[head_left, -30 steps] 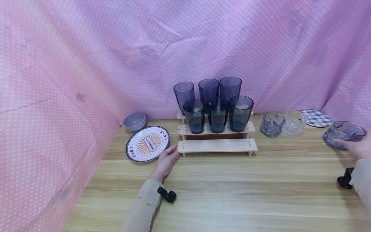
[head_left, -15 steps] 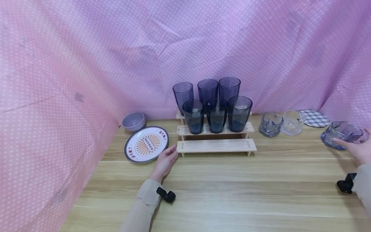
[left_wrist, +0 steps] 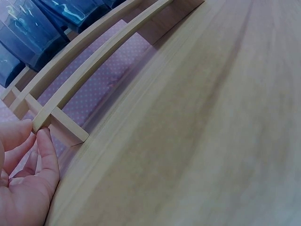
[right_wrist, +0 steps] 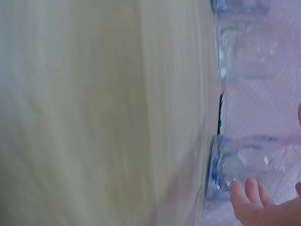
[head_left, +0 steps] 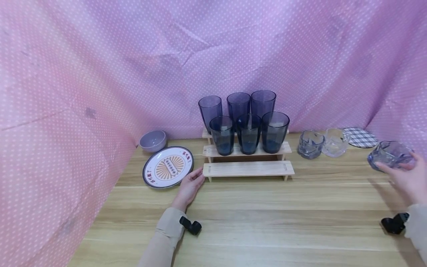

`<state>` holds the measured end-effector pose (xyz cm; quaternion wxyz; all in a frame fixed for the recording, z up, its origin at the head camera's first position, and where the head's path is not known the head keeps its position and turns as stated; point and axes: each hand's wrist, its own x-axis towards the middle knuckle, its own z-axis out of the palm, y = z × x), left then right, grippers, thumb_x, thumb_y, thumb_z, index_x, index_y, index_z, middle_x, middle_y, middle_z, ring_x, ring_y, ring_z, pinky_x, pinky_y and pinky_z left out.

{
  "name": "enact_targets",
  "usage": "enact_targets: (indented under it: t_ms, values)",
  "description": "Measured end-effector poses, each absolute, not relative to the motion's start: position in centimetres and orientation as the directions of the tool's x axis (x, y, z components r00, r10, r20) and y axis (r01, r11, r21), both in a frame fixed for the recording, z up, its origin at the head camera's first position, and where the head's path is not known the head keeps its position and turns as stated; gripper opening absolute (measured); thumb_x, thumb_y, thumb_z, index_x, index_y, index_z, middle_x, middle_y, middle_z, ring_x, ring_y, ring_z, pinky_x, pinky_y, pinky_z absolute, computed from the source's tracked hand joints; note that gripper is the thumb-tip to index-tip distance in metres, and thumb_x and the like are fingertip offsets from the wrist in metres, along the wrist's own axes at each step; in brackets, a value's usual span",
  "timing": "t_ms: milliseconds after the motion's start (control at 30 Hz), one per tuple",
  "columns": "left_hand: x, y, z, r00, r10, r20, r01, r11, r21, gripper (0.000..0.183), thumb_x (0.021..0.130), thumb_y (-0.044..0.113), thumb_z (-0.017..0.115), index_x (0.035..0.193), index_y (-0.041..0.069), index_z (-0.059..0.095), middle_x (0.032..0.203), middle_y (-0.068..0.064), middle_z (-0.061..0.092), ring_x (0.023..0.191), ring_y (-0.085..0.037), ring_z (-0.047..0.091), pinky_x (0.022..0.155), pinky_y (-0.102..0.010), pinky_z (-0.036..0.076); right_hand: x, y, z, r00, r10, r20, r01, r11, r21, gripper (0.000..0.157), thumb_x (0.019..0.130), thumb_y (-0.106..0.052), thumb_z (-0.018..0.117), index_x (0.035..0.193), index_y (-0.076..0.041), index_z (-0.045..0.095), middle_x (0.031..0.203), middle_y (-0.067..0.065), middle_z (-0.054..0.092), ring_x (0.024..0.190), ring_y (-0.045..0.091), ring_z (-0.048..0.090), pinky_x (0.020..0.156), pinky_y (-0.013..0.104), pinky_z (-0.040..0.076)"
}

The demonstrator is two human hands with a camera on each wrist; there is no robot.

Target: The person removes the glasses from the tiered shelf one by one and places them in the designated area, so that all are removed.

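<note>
Pinching the front step of the wooden rack (head_left: 248, 168) at its left end, in a narrow grip between thumb and fingertips of the left hand (head_left: 189, 188), probably to keep the frame steady beneath six tall dark glasses (head_left: 222, 137) on the middle and back steps. Resting that pinch just right of the white plate (head_left: 168, 167), perhaps to stay out of the way of the loaded steps. Holding the blue-tinted glass (head_left: 388, 152) at the far right with the right hand (head_left: 407, 180), in a wide grip with the thumb at the near left side, presumably spread to suit a squat, uneven wall. Keeping that glass to the right of the short grey glass (head_left: 311, 144) and the clear cup (head_left: 335, 142), and near of the checked coaster (head_left: 360, 137). Too blurred in the right wrist view to judge the firmness of the hold. Compared with a second ago, shifted slightly left with the glass and apparently raised a little off the table (head_left: 253, 222), judging by the shadow, with the right wrist drawn nearer. Holding the same pinch at the left, with rack and tall glasses unmoved.
</note>
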<state>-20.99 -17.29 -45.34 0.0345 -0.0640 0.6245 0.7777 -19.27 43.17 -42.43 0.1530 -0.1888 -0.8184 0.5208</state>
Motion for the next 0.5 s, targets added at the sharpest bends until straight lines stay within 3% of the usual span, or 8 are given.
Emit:
enact_targets:
  t_ms: [100, 333, 500]
  values:
    - [-21.0, -17.3, -45.4, -0.99, -0.027, -0.136, -0.127, -0.212, 0.969, 0.046, 0.092, -0.008, 0.047, 0.137, -0.008, 0.04, 0.116, -0.007, 0.051, 0.101, -0.006, 0.053, 0.09, -0.015, 0.049, -19.2, 42.3, -42.4, -0.909, 0.411, 0.074, 0.091, 0.368, -0.925, 0.096, 0.086, -0.018, 0.069, 0.152, -0.02, 0.0, 0.097, -0.02, 0.038, 0.069, -0.022, 0.043, 0.049, 0.01, 0.049]
    - [-21.0, -17.4, -45.5, -0.992, -0.018, -0.126, -0.119, -0.222, 0.968, 0.045, 0.092, -0.008, 0.046, 0.137, -0.01, 0.039, 0.112, -0.005, 0.052, 0.098, -0.005, 0.053, 0.088, -0.014, 0.049, -18.8, 39.1, -41.3, -0.957, 0.291, 0.023, 0.089, 0.366, -0.926, 0.097, 0.09, -0.023, 0.065, 0.151, -0.022, -0.01, 0.102, -0.025, 0.038, 0.082, -0.023, 0.04, 0.062, 0.004, 0.047]
    - [-21.0, -17.4, -45.5, -0.993, -0.007, -0.12, -0.115, -0.221, 0.969, 0.045, 0.093, -0.008, 0.046, 0.137, -0.01, 0.038, 0.112, -0.005, 0.052, 0.098, -0.005, 0.053, 0.089, -0.015, 0.049, -18.8, 36.5, -40.0, -0.976, 0.213, 0.054, 0.03, 0.371, -0.928, 0.095, 0.091, -0.02, 0.063, 0.151, -0.018, -0.011, 0.103, -0.025, 0.039, 0.08, -0.025, 0.043, 0.066, 0.001, 0.044]
